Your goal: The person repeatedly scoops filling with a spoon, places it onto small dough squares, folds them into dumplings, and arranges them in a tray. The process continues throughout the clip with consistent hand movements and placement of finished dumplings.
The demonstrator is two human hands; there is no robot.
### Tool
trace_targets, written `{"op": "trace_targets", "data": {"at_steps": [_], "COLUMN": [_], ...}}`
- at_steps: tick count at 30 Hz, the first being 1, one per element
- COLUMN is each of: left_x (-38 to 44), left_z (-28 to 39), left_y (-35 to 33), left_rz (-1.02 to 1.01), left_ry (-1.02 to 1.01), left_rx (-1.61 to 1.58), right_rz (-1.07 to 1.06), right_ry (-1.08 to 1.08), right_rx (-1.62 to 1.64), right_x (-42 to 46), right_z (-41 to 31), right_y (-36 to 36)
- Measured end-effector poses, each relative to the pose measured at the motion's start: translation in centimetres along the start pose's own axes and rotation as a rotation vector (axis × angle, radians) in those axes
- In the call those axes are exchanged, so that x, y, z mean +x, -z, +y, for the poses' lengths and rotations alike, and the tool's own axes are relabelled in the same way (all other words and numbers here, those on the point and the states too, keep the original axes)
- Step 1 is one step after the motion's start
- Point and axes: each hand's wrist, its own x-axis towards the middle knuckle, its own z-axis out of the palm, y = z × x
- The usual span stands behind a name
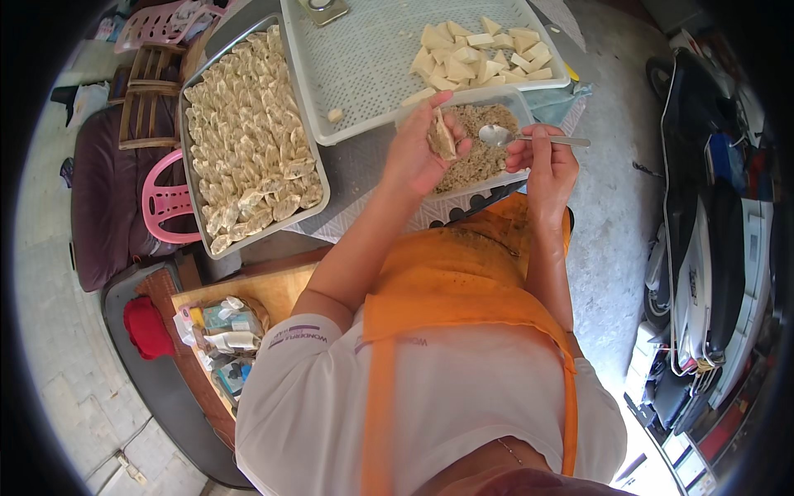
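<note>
My left hand (412,146) holds a pale tofu piece (441,137) with brownish filling, its fingers curled round it. In my right hand (549,164) is a metal spoon (574,142), its bowl turned towards the tofu piece and apart from it. Both hands are over a clear plastic tub (524,104) of minced filling (484,162). Behind the tub, cut tofu wedges (462,67) lie heaped at the right end of a white perforated tray (366,77). To the left, a metal tray (326,193) carries closely packed rows of filled pieces (248,130).
A small metal-topped object (325,9) sits in the perforated tray's far corner. At left are a pink plastic chair (164,201), a dark cushioned seat (102,204) and wooden stools (149,115). A basket of packets (232,322) stands lower left. A motor scooter (695,266) is parked at right.
</note>
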Motion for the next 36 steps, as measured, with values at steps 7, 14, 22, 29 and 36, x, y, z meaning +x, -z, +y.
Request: {"op": "trace_targets", "data": {"at_steps": [7,14,22,29,36], "left_x": [-0.5,-1.0,-1.6,-0.8,-3.4], "left_z": [-0.1,0.0,1.0,-0.4,5.0], "left_y": [-0.2,-1.0,-3.5,0.4,0.0], "left_rz": [-0.074,-0.023,0.041,-0.014,-0.099], "left_ry": [0.041,0.042,-0.058,0.07,-0.293], "left_rx": [0.089,0.195,0.246,0.147,0.559], "right_rz": [-0.009,-0.018,-0.017,-0.057,-0.084], "right_ry": [-0.017,-0.024,-0.043,-0.038,0.007], "right_rx": [-0.003,-0.016,-0.023,-0.013,-0.119], "right_x": [0.0,0.0,0.2,0.3,1.5], "right_z": [0.3,0.5,0.5,1.3,1.6], "right_y": [-0.1,-0.2,-0.2,-0.5,-1.2]}}
